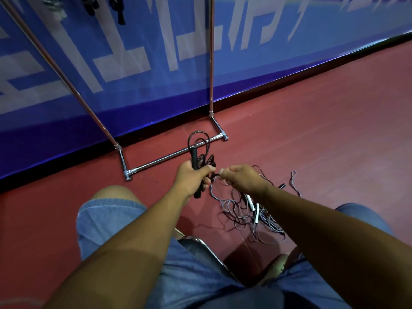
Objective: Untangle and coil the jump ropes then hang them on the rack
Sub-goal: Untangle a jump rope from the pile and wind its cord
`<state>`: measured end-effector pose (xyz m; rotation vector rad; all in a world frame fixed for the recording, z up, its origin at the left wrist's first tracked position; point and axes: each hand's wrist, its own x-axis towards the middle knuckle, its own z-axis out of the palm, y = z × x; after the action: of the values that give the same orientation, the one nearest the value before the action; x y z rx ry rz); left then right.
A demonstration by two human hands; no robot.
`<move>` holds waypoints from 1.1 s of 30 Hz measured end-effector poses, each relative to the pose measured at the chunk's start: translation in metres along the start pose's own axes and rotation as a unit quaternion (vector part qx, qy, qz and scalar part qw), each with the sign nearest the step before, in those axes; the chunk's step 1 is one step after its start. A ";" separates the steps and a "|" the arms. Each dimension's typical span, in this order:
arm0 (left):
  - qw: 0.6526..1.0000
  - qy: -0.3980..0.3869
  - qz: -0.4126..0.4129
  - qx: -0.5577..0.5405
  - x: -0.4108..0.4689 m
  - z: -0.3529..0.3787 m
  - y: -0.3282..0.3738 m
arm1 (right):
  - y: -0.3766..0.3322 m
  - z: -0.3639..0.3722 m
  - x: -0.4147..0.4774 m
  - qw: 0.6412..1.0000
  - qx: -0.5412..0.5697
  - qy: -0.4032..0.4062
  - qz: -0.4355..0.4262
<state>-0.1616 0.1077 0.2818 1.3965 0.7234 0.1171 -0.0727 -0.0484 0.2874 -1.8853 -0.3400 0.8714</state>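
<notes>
Gripping the black jump rope (pixel 195 160) by its handles in the left hand (pixel 189 178), fingers wrapped tight round them, loops of cord standing up above the fist. Pinching a strand of cord in the right hand (pixel 242 178), thumb and fingertips closed on it, just beside the left. All held up in the air ahead of the knees, over the red floor (pixel 312 130). Trailing down from the hands into the tangle of ropes (pixel 247 212) on the floor under the right forearm: grey and dark cords, white and black handles among them. Beyond, standing against the blue banner (pixel 133 52), the metal rack (pixel 169 157), base bar on the floor, two uprights rising out of view. Hanging at the top edge, dark shapes (pixel 91 6), too blurred to name. Down below, denim shorts (pixel 107 215).
</notes>
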 end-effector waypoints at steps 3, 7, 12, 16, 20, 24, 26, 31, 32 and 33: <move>0.999 -0.025 -0.024 -0.008 -0.006 0.004 0.000 | 0.000 -0.001 0.003 1.000 0.016 0.017 0.002; 0.996 -0.066 -0.038 0.054 -0.012 0.006 -0.004 | 0.000 0.000 0.001 0.999 0.052 0.004 0.007; 0.995 -0.071 -0.031 0.068 -0.011 0.000 -0.006 | 0.002 0.001 0.000 0.998 0.056 -0.003 0.008; 0.996 -0.029 0.006 0.084 -0.009 -0.001 0.000 | 0.008 -0.001 -0.001 0.999 0.049 0.000 0.011; 0.993 0.105 0.038 0.029 0.008 -0.012 0.002 | 0.019 -0.012 -0.002 0.998 0.054 0.031 0.019; 0.962 0.263 0.038 -0.063 0.024 -0.040 0.008 | 0.034 -0.028 -0.007 0.998 0.014 0.056 0.033; 0.941 0.322 0.034 -0.102 0.029 -0.053 0.008 | 0.039 -0.033 -0.008 0.997 -0.010 0.060 0.038; 0.962 0.263 0.019 -0.067 0.017 -0.047 0.003 | 0.030 -0.017 -0.011 0.996 -0.071 0.054 0.013; 0.977 0.205 0.015 -0.050 0.011 -0.039 0.001 | 0.028 -0.012 -0.012 0.997 -0.062 0.045 0.007; 0.989 0.146 0.009 -0.030 0.005 -0.032 -0.001 | 0.025 -0.007 -0.013 0.998 -0.049 0.034 -0.004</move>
<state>-0.1750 0.1372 0.2796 1.3424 0.9420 0.3614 -0.0806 -0.0723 0.2724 -1.9975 -0.3541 0.7966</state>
